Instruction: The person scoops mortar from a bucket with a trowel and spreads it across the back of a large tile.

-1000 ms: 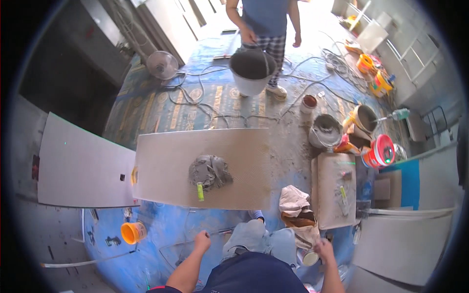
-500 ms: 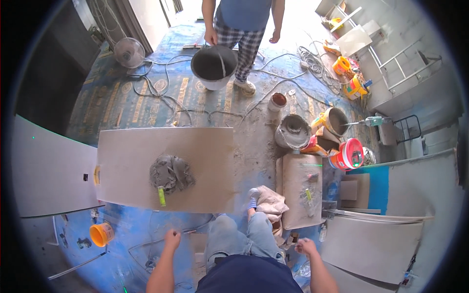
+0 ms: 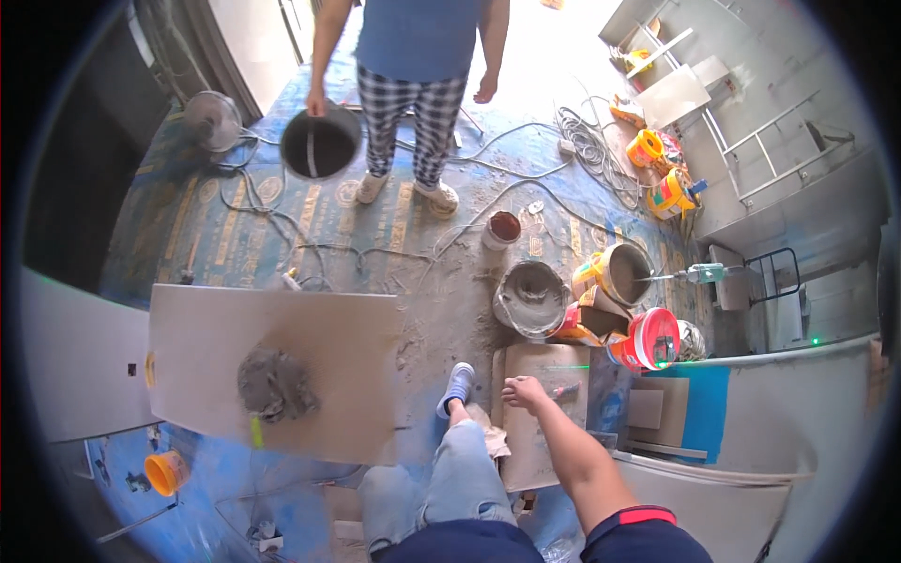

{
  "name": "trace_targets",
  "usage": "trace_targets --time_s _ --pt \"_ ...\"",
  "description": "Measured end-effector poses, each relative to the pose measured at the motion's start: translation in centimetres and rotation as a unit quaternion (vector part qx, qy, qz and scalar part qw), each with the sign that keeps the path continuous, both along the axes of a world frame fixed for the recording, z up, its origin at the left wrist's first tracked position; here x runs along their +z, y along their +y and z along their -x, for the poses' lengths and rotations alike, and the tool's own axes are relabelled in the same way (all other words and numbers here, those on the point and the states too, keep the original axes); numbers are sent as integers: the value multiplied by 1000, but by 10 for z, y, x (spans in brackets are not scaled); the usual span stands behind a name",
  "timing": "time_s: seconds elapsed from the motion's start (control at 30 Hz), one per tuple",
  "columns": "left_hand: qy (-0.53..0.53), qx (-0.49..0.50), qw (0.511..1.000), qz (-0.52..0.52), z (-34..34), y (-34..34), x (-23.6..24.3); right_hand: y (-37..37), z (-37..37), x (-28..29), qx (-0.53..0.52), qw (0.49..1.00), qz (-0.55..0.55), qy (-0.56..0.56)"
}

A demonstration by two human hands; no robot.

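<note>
My right hand (image 3: 524,392) reaches over a beige, padded-looking block (image 3: 535,450) on my right. Its fingers are loosely bent, and nothing shows in them. Beside the hand lies a small tool with a reddish handle (image 3: 566,389). My left hand is out of view. Ahead to the left, a large pale tile (image 3: 357,328) bears a mound of grey mortar (image 3: 272,385), with a bright green handle (image 3: 256,432) sticking out at its near side. Past the block stands a bucket of grey mortar (image 3: 533,298).
A person (image 3: 418,47) stands ahead holding a black bucket (image 3: 321,145). Cables (image 3: 601,159) cross the covered floor. A red bucket (image 3: 652,338), a yellow bucket (image 3: 624,272) with a mixer drill (image 3: 706,273), and a small brown-filled pail (image 3: 502,230) stand to the right. An orange pail (image 3: 166,473) sits left.
My right arm has swung forward over the block, and my left hand has left the view. One foot has stepped forward. The person with the bucket appears further left as my view shifts.
</note>
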State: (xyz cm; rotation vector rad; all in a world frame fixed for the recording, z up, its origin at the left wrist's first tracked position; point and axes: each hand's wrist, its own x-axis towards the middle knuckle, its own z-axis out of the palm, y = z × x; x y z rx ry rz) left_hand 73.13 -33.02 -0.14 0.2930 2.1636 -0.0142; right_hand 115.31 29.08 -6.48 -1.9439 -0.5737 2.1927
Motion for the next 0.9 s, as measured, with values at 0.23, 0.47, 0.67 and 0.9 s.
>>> trace_targets --time_s 0.23,0.47,0.67,0.9 --pt "-54 -89 991 82 -86 81 55 94 -87 -223 -133 976 100 -142" --pt "-113 -118 969 186 -161 88 112 149 -146 -351 -285 929 97 -216" --pt "-130 -163 969 132 -218 47 123 214 -149 -324 -434 872 109 -197" --pt "-110 -170 979 32 -262 -6 100 300 -74 -237 -510 855 -96 6"
